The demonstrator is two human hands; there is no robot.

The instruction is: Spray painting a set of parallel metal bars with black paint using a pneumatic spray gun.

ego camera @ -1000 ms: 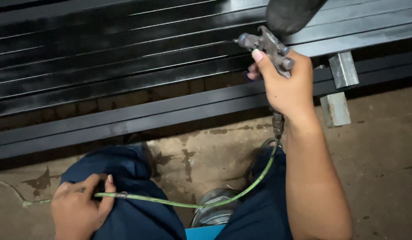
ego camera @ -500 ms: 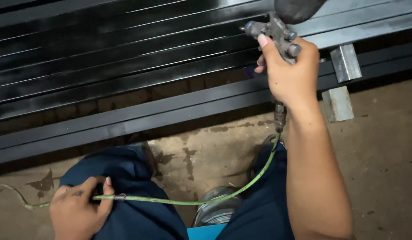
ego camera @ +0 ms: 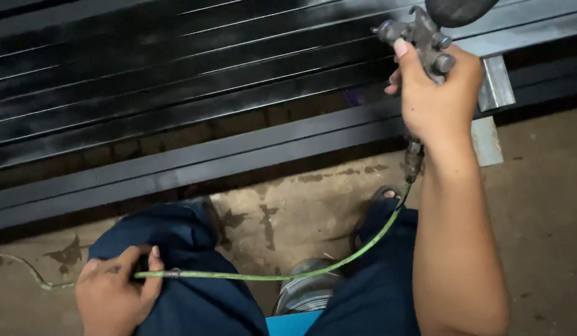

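Observation:
My right hand (ego camera: 436, 93) grips a grey metal spray gun (ego camera: 419, 36) with a dark cup (ego camera: 457, 9) on top, its nozzle pointing left over a row of black painted steel bars (ego camera: 195, 81). A green air hose (ego camera: 282, 274) runs from the gun's base down across my lap. My left hand (ego camera: 114, 295) rests on my left knee in dark blue trousers (ego camera: 183, 249) and pinches that hose between thumb and fingers.
Unpainted grey metal ends (ego camera: 497, 84) stick out at the right of the bars. A stained concrete floor (ego camera: 288, 205) lies below them. A round metal can (ego camera: 307, 292) sits between my legs, and a sandalled foot (ego camera: 385, 196) shows near the hose.
My right hand has carried the spray gun up and to the right along the bars. The left hand stays on the knee with the hose.

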